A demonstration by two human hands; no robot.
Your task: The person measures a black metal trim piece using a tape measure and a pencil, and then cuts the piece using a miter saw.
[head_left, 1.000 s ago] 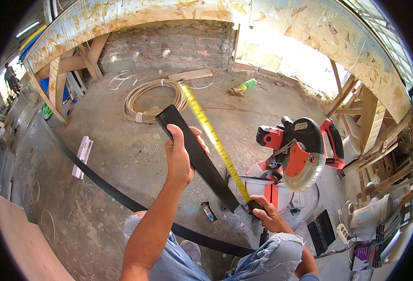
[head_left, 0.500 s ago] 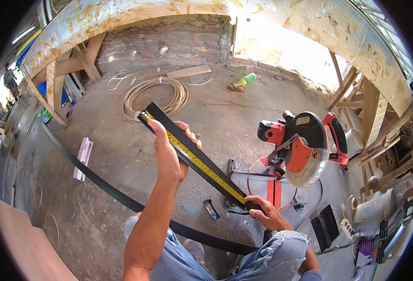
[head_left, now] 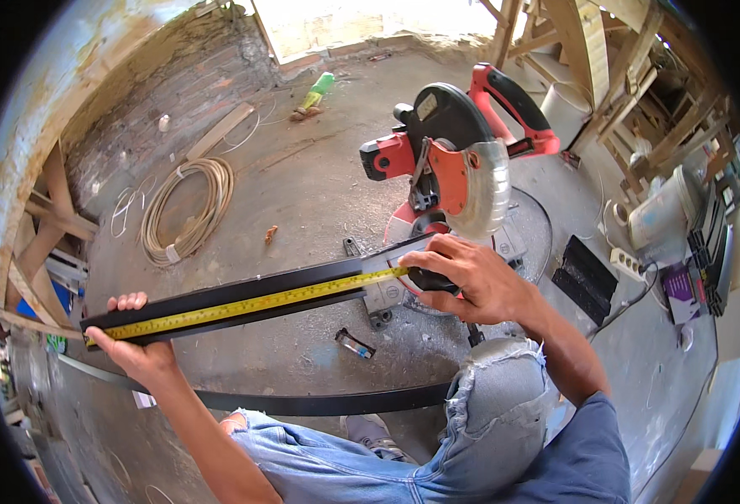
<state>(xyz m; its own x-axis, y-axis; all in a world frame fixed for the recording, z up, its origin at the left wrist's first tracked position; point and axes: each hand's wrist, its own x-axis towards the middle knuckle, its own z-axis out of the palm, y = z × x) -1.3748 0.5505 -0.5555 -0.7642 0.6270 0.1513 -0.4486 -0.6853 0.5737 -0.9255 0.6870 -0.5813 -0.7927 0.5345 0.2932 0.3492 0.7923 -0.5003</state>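
A black channel-shaped strip (head_left: 244, 288) lies slanted across the middle, its right end close to the saw base. Along it runs a yellow tape measure blade (head_left: 244, 309), pulled out and reaching past the strip's right end. My left hand (head_left: 145, 359) is closed round the strip's left end, thumb pressing the blade's tip there. My right hand (head_left: 492, 281) is closed over the dark tape measure case (head_left: 430, 280), in front of the saw. Behind that hand stands a red and black miter saw (head_left: 454, 172), its head raised and partly hiding the base.
A long black strip (head_left: 320, 404) curves past my knees. On the floor lie a tan hose coil (head_left: 220, 202), a board (head_left: 219, 132), a green bottle (head_left: 318, 91) and a small tool (head_left: 355, 343). Black offcuts (head_left: 584, 281), a power strip (head_left: 627, 263) and a bucket (head_left: 668, 202) stand right.
The view has turned right. The held strip has swung to lie flatter, and my right hand has drawn the tape case beyond the strip's end, lengthening the blade.
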